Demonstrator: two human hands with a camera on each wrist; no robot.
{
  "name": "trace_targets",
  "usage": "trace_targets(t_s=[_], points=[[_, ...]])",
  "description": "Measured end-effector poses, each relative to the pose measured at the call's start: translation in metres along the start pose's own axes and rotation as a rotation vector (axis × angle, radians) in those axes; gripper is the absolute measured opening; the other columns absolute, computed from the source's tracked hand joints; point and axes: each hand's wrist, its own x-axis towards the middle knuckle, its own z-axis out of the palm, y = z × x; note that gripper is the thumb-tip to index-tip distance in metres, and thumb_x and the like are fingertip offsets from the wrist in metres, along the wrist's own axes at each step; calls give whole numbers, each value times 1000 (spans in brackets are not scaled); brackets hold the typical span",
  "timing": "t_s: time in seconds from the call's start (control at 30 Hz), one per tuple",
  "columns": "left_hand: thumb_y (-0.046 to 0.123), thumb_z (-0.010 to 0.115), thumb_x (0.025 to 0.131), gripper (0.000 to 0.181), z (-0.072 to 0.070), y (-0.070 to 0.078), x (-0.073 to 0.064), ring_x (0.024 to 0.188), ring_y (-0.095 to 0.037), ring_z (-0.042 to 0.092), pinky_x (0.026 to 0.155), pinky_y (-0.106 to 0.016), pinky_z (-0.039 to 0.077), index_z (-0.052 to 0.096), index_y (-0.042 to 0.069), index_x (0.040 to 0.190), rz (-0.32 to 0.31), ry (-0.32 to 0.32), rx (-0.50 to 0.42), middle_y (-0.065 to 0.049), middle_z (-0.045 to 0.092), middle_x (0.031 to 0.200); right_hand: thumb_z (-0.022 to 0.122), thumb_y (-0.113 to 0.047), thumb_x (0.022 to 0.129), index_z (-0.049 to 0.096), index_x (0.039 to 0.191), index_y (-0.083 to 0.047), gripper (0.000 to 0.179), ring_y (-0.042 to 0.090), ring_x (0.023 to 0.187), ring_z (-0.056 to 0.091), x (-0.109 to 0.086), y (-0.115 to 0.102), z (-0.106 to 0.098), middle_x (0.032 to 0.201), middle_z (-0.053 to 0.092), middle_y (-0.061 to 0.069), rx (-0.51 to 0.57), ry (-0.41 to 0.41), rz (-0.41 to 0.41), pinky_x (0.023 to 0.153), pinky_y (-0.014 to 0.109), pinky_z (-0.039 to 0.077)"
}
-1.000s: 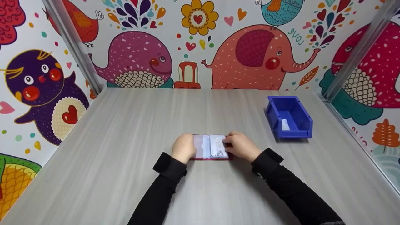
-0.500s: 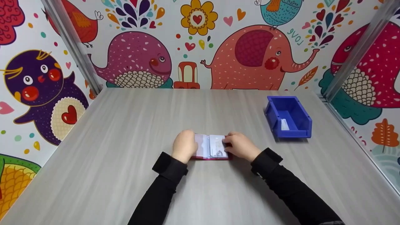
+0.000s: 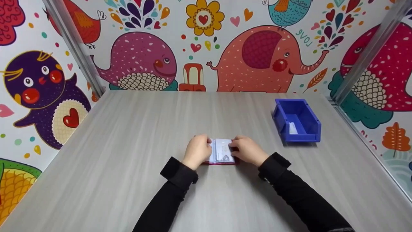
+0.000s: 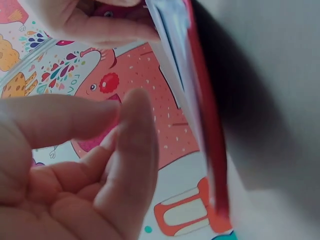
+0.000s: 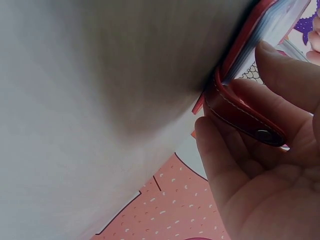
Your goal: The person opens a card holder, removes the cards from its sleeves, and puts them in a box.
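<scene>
A red card holder [image 3: 224, 149] lies spread out on the table, its pale plastic sleeves facing up and a card showing on the right side. My left hand [image 3: 197, 151] is over its left part. In the left wrist view, the thumb and index finger meet at the tips beside the red cover [image 4: 212, 145], with nothing visible between them. My right hand [image 3: 249, 150] grips the holder's right edge. Its thumb rests at the edge of the sleeve stack in the right wrist view, and the fingers lie around the strap [image 5: 237, 112] with its metal snap.
A blue plastic bin [image 3: 302, 138] stands at the right back of the grey table [image 3: 128, 129], a white label inside it. Walls printed with cartoon animals border the table at the back and on both sides.
My left hand has moved right from the holder's left edge, over its left sleeve, and the fingertips now show near the middle. My right hand has stayed in place.
</scene>
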Motion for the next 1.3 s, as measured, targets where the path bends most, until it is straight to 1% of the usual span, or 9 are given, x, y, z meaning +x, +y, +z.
trace_targets(t_s=[0.2,0.33,0.6,0.77,0.97,1.07,1.13,1.2,1.3], points=[[-6,58,81,12,8,-1,2,85,-33,67,78,-41,53,69,-4,87,13,-34,-27,-16,69,87,79,-3,78,73,92,-1,15,27,77,58,0,1,0,84,61,10,-11,15,-9,71,41,50],[-6,58,80,12,11,-2,3,85,-34,67,77,-42,53,69,-5,86,17,-45,-24,-17,70,87,78,-2,79,73,94,-1,16,26,78,58,1,0,0,86,61,10,-12,-1,3,72,41,50],[-7,58,79,13,17,-5,7,83,-34,66,77,-42,53,70,-5,84,-2,-53,-26,-17,69,85,77,-2,81,74,99,1,18,26,81,59,2,-1,1,91,63,12,-11,-28,28,75,42,50],[-6,58,79,12,20,-5,10,83,-33,65,77,-42,52,69,-5,84,-33,-88,-21,-16,69,85,77,-1,81,74,99,1,19,27,80,59,1,-2,1,90,63,13,-4,-25,25,75,42,50],[-4,60,77,13,19,-3,15,86,-31,63,79,-41,51,68,-4,87,-109,-179,4,-15,68,88,76,-1,81,74,101,2,20,27,83,60,0,-1,0,93,64,13,2,-27,37,77,43,51],[-5,59,76,7,19,-2,19,73,-25,56,66,-33,47,63,1,74,-156,-224,0,-8,59,74,77,0,80,74,101,2,21,28,84,60,0,-1,0,93,64,14,5,-20,29,77,42,51],[-5,59,75,14,19,-2,20,66,-21,47,59,-29,39,56,5,65,-171,-237,-1,-4,51,66,77,1,79,74,101,2,22,28,84,61,0,-1,0,93,64,14,5,-15,29,77,42,51],[-6,58,73,23,20,-1,22,62,-20,41,55,-27,32,48,9,59,-173,-241,4,-3,43,62,77,1,79,74,101,2,23,28,84,61,0,-1,0,93,64,14,9,-11,29,77,42,52],[-5,59,73,29,20,0,22,61,-20,39,55,-27,31,43,12,56,-163,-231,13,-2,42,61,77,1,79,74,101,2,22,29,86,61,0,-2,0,95,64,15,8,-15,37,78,42,52]])
